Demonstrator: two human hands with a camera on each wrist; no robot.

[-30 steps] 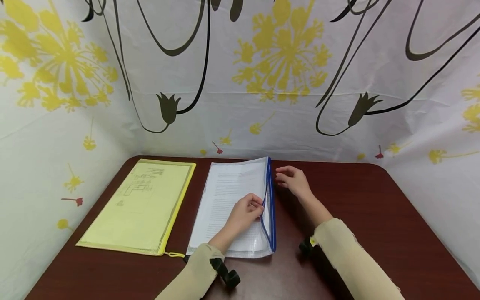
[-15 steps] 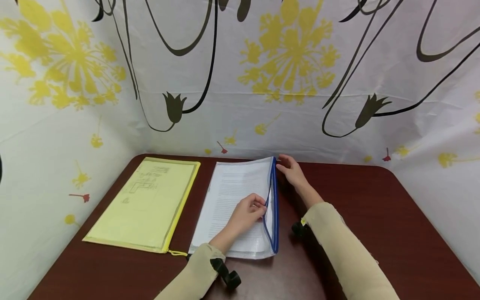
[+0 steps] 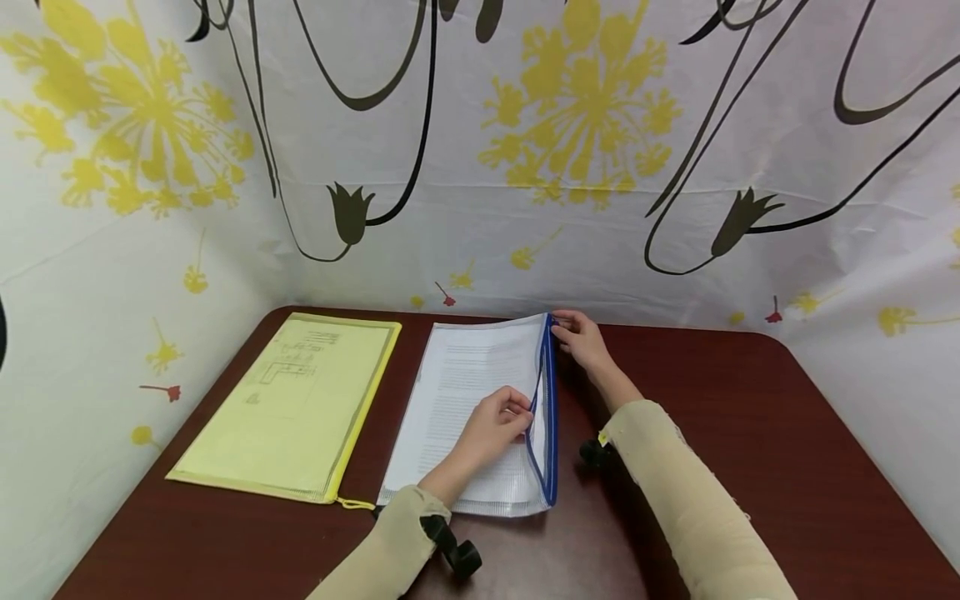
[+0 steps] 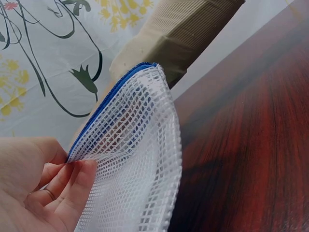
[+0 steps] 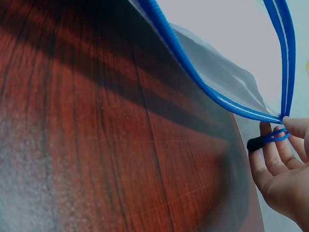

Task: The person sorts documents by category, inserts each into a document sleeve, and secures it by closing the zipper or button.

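Note:
A clear mesh zip document pouch [image 3: 468,367] with printed paper inside lies on the table. Its blue zipper [image 3: 552,417] runs down the right side and gapes along the middle. My left hand [image 3: 486,432] pinches the near lip of that opening; the left wrist view shows thumb and finger on the mesh [image 4: 140,130] just under the blue edge. At the far end of the zipper, my right hand [image 3: 588,343] pinches the corner where the two blue strips meet. A blue cord pull with a black tip [image 5: 255,144] hangs against its fingers in the right wrist view.
To the left lies a yellow zip document pouch [image 3: 292,408] holding a sheet with a drawing, its yellow pull loop [image 3: 354,504] near the left sleeve. The dark red-brown table [image 3: 720,433] meets a patterned white cloth [image 3: 465,167] at the back and sides.
The right hand has moved from beside the pouch onto the far end of its zipper and now pinches there. The left hand keeps its hold. The head view has shifted slightly.

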